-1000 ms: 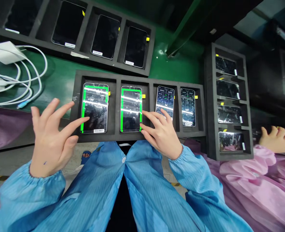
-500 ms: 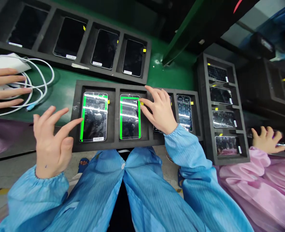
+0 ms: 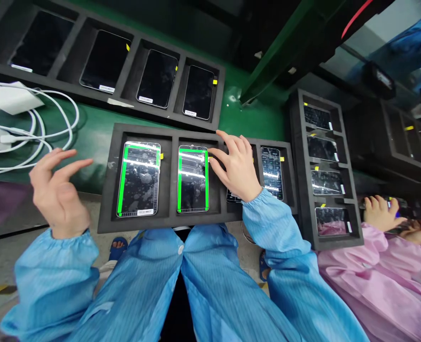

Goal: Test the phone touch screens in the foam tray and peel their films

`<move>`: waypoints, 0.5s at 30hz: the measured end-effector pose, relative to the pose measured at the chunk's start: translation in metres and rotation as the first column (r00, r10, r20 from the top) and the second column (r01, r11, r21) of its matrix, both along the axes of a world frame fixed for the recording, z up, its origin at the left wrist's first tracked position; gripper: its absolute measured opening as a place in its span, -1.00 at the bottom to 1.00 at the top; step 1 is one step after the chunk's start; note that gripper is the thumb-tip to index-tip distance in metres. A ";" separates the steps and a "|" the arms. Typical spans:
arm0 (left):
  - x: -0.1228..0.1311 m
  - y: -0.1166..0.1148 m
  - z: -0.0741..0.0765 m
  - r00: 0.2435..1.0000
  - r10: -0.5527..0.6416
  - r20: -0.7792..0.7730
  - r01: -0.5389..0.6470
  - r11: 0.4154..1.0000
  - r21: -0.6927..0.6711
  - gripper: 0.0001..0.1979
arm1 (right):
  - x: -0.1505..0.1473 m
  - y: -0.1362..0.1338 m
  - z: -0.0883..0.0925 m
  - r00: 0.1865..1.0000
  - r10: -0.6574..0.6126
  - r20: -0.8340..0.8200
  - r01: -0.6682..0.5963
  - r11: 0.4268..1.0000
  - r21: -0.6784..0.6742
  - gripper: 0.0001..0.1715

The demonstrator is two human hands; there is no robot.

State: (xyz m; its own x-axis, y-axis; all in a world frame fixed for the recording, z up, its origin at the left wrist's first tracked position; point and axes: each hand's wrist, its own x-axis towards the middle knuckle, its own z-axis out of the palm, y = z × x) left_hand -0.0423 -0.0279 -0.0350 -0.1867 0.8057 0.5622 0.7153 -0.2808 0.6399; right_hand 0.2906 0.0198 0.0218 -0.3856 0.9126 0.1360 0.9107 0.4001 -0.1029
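Note:
A black foam tray [image 3: 142,224] with phones in its compartments lies across my lap edge. The leftmost phone [image 3: 139,185] shows green bars along its left and top. Beside it, a second phone [image 3: 192,183] has green down both sides and along the top. My right hand [image 3: 237,166] is open, fingertips at the second phone's upper right edge; whether they touch I cannot tell. It partly hides a third phone [image 3: 234,196]. At the tray's right end, a phone [image 3: 272,171] shows a grid. My left hand [image 3: 59,194], open and holding nothing, hovers left of the tray.
Behind lies another foam tray [image 3: 118,97] of dark-screened phones. White cables [image 3: 70,121] and a charger [image 3: 14,97] sit at the left. A third tray [image 3: 355,209] stands at right, near a co-worker's hand [image 3: 381,213]. A green post [image 3: 274,57] rises behind.
My left hand has drawn away leftward from the first phone's left edge. The other person's hand at the far left has left the cables. My right hand has hardly moved.

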 end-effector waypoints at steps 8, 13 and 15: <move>-0.002 0.034 -0.021 0.993 0.115 0.018 -0.116 0.991 0.073 -0.46 | -0.017 0.000 0.008 0.988 0.138 -0.071 -0.143 0.987 -0.070 -0.62; -0.007 0.029 -0.012 1.000 0.005 -0.009 -0.006 0.999 -0.042 -0.56 | -0.012 -0.017 0.013 0.955 0.271 -0.117 -0.285 0.950 -0.126 -0.59; -0.006 0.024 0.000 0.992 -0.125 -0.026 0.122 0.988 -0.097 -0.53 | -0.006 -0.024 0.015 0.954 0.285 -0.098 -0.298 0.939 -0.173 -0.39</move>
